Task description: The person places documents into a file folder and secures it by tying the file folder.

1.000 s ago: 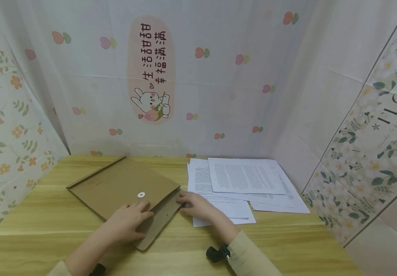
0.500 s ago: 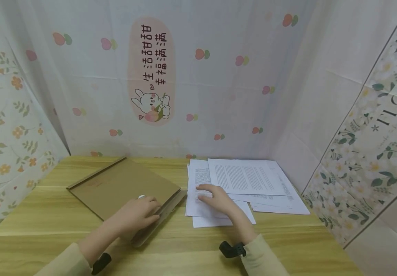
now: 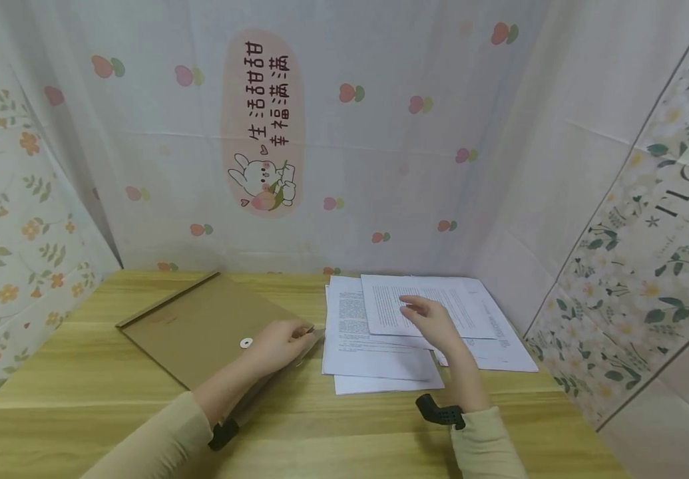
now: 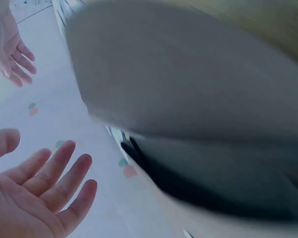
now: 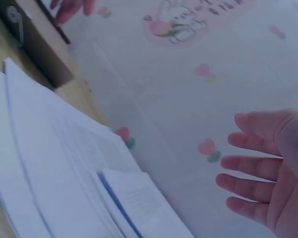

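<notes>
White curtain (image 3: 374, 159) with fruit prints, rabbit cartoon at back. Wood-grain bench (image 3: 320, 436) in front. Brown folder (image 3: 212, 319) lying angled on bench's left half, mouth gaping in left wrist view. Loose printed papers (image 3: 374, 359) overlapping, right of folder. Left hand (image 3: 278, 346) over folder's mouth end, fingers pretty spread, nothing gripped. Right hand (image 3: 434, 324) above papers, fingers loose, thumb apart, nothing held. Small white disc (image 3: 246, 343) on folder, near left hand.

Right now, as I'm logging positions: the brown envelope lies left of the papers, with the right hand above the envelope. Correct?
Not quite: the head view shows the right hand above the papers, not the brown envelope, which does lie left of them.
</notes>
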The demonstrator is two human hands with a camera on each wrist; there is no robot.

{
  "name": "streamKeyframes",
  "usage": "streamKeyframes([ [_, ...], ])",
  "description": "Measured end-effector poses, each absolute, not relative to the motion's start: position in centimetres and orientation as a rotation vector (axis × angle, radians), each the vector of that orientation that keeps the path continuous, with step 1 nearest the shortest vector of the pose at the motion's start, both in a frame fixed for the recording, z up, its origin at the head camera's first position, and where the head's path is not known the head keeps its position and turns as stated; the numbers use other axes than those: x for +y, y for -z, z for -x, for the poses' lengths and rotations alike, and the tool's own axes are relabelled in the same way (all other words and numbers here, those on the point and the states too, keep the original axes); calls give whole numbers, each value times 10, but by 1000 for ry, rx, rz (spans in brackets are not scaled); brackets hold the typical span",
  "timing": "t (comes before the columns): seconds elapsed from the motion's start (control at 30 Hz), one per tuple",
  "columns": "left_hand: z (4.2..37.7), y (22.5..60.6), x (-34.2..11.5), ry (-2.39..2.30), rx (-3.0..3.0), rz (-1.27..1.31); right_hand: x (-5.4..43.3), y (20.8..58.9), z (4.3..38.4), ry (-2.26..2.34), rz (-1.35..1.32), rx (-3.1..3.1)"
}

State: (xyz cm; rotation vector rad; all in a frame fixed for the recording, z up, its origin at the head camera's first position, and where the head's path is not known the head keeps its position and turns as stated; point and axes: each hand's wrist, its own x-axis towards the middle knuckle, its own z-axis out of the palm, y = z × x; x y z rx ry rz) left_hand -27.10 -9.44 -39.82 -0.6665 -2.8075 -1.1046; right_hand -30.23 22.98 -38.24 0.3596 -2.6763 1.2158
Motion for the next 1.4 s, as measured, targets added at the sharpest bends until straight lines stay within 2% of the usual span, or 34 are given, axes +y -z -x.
streamKeyframes([
  [0.3,286,397,-58,1309,-2784,606,281,379,303,-1276,-202,-2624],
  [0.87,312,387,-16,1859,-2742,498,336,396,303,-1426,142,-2581],
  [1.13,318,396,8,2167,-2542,253,354,416,307,-1434,311,-2535],
  [1.4,333,416,22,2311,-2408,69,362,428,308,-1449,338,-2523],
])
